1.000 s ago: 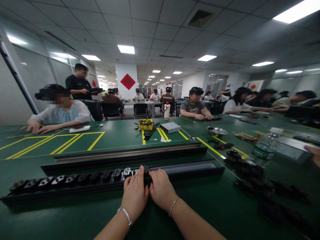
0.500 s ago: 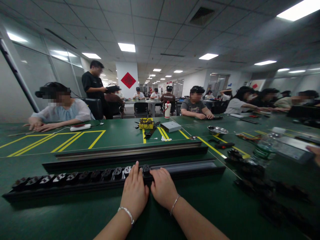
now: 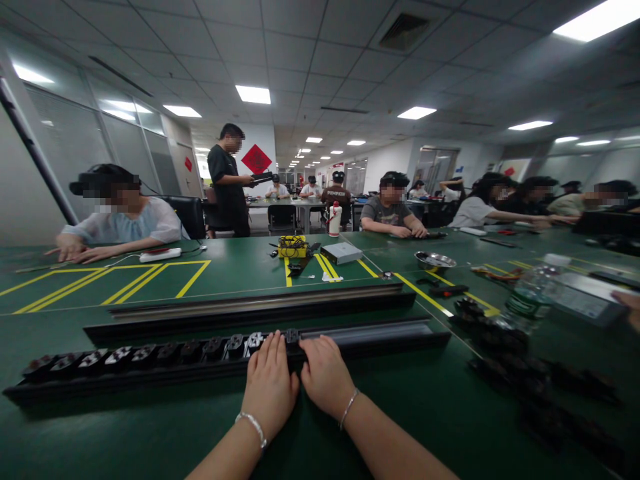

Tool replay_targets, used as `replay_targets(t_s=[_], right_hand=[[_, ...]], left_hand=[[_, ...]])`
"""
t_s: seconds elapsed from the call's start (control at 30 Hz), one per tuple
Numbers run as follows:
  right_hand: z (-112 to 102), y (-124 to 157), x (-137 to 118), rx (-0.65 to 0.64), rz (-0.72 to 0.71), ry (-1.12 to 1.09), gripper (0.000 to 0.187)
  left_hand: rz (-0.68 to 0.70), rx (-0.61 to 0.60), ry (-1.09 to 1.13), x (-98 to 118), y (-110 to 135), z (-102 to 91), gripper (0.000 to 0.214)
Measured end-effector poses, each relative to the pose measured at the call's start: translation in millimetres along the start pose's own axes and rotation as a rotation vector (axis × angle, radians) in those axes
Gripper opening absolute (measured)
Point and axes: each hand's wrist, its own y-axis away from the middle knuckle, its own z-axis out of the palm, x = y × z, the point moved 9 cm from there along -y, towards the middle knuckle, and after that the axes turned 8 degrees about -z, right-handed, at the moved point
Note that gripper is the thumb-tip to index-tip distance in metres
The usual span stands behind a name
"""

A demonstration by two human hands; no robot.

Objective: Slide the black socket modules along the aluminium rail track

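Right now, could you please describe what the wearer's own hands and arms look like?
Both the left hand and right hand are ungloved, and no sleeves show on the forearms. The left wrist wears a broader silver-coloured bracelet; the right wears a thinner silver-coloured chain.

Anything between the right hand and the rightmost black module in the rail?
Nothing visible: the right hand is close beside the black module in the rail, with the left hand on its other side. Contact unclear.
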Motion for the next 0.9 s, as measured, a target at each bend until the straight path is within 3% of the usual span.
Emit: replay_targets(t_s=[0.9], right_hand=[[0.3,0.2,1.4,0.011,0.008,-0.007,0.03]], left_hand=[[0.037,-0.013,-0.017,-0.4,0.0,2.8,0.056]])
